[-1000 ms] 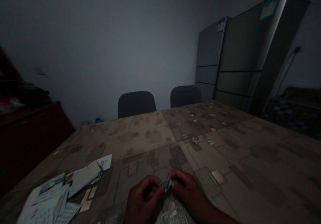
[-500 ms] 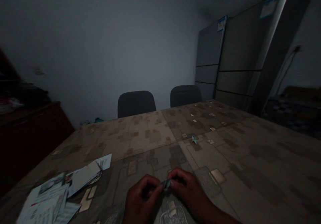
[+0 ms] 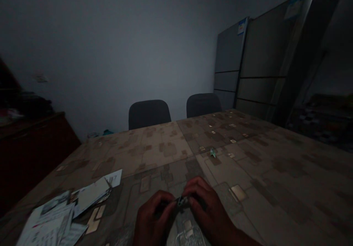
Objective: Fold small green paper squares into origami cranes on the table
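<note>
Low in the middle of the head view, a small folded piece of paper (image 3: 180, 200) is held between my two hands, just above the patterned tabletop. My left hand (image 3: 156, 216) pinches its left end between thumb and fingertips. The right end is pinched by my right hand (image 3: 206, 207), with the fingers curled over it. Dim light and the fingertips hide much of the paper's shape. Farther off on the table, a little right of my hands, stands a small green folded paper figure (image 3: 212, 152).
Loose printed papers and cards (image 3: 52, 220) lie in a pile at the table's left. Beyond the far edge of the table (image 3: 154, 143) stand two dark chairs (image 3: 149, 114). Tall grey cabinets (image 3: 259, 58) rise at the back right, and a dark red cabinet (image 3: 35, 139) at the left.
The right hand's fingers have risen slightly and shifted over the small paper, which is now turned and looks darker. My left hand has barely moved and keeps its pinch.
</note>
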The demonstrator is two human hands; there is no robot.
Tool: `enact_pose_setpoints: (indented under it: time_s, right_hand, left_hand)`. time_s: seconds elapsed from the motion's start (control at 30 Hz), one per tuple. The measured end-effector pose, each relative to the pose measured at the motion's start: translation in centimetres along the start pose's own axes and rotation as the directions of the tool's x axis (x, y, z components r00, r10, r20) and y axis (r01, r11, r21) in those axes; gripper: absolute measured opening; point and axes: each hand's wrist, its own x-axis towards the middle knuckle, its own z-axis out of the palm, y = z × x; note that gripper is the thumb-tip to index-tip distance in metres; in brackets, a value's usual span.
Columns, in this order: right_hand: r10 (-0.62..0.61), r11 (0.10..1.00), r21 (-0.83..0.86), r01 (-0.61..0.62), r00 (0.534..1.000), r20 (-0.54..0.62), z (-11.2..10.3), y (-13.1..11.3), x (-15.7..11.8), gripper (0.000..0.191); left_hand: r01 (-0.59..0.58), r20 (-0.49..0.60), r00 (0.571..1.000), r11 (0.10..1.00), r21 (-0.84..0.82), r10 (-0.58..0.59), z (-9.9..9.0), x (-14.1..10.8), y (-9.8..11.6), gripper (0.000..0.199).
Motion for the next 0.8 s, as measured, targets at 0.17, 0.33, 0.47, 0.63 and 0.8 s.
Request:
enact_pose_setpoints:
  time_s: [0.17, 0.33, 0.47, 0.63, 0.8]
  right_hand:
    - [0.057, 0.998, -0.002, -0.057, 0.996, -0.065, 0.0, 0.6, 0.0, 0.015]
    - [0.051, 0.998, 0.029, -0.049, 0.997, -0.065, 0.1, 0.7, 0.0, 0.016]
    - [0.065, 0.997, 0.036, -0.064, 0.997, -0.042, 0.1, 0.7, 0.1, 0.015]
    - [0.205, 0.977, 0.068, -0.200, 0.976, -0.079, 0.1, 1.4, 0.0, 0.012]
    - [0.318, 0.942, 0.122, -0.313, 0.948, -0.023, 0.4, 1.6, -0.2, 0.014]
  left_hand:
    - [0.014, -0.039, 0.999, 0.999, -0.037, -0.016, 0.1, 0.0, -0.2, 0.014]
    - [0.019, 0.009, 1.000, 0.999, -0.036, -0.019, 0.0, -0.1, -0.3, 0.015]
    - [0.057, 0.005, 0.998, 0.996, -0.069, -0.057, 0.1, -0.1, -0.4, 0.015]
    - [0.231, 0.033, 0.972, 0.933, -0.277, -0.231, 0.7, -0.1, -0.2, 0.015]
    - [0.325, 0.122, 0.945, 0.820, -0.472, -0.305, 1.3, -0.3, -0.1, 0.024]
